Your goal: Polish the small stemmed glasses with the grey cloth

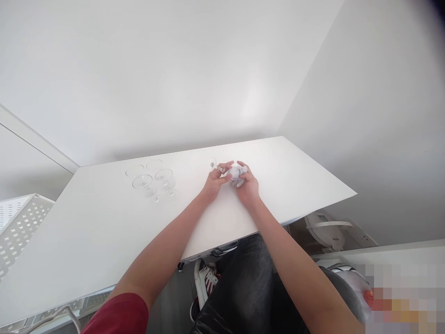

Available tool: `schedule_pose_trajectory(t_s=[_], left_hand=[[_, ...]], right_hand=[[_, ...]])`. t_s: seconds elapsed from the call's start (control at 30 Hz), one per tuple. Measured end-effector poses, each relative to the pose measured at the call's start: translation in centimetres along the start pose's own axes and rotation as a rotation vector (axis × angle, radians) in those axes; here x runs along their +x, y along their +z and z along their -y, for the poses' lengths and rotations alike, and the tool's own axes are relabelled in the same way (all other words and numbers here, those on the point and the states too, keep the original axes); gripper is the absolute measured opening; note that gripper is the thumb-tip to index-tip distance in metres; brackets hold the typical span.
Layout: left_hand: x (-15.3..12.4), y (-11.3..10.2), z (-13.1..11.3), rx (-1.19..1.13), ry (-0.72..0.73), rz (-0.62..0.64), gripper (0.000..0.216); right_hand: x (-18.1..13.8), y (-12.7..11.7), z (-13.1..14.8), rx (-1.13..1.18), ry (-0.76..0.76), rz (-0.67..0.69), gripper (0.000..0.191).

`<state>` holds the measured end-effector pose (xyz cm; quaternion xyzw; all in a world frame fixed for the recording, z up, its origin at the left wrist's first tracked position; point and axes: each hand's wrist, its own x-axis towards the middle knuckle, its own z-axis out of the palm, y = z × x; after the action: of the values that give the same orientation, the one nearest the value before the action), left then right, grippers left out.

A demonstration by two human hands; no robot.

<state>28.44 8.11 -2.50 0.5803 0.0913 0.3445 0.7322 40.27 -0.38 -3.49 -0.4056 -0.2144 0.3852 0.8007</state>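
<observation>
Both my hands meet over the middle of the white table (104, 218). My left hand (214, 182) pinches the stem of a small clear glass (214, 165) that tilts to the left. My right hand (247, 183) is closed round a crumpled white cloth (236, 175), which is pressed against the glass's bowl. To the left, two more clear stemmed glasses (153, 182) stand upright on the table, apart from my hands.
White walls meet in a corner behind the table. A perforated white metal rack (19, 222) stands at the left. Under the table's near edge are my dark trousers and a white and red shoe (205, 283). A white appliance (325, 229) sits on the floor at the right.
</observation>
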Motion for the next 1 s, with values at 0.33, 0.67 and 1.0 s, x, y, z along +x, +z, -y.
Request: schedule_pose_trajectory(t_s=[0.33, 0.67, 1.0], left_hand=[[0.1, -0.1, 0.1, -0.265, -0.501, 0.106, 0.06], [-0.4, 0.1, 0.4, -0.171, -0.485, 0.275, 0.044], [-0.3, 0.5, -0.8, -0.108, -0.336, 0.23, 0.045]], right_hand=[[1.2, -1.1, 1.6, 0.005, -0.29, -0.172, 0.023], [3.9, -1.0, 1.5, 0.019, -0.273, -0.16, 0.006], [6.1, -5.0, 0.9, 0.22, -0.312, -0.471, 0.007]])
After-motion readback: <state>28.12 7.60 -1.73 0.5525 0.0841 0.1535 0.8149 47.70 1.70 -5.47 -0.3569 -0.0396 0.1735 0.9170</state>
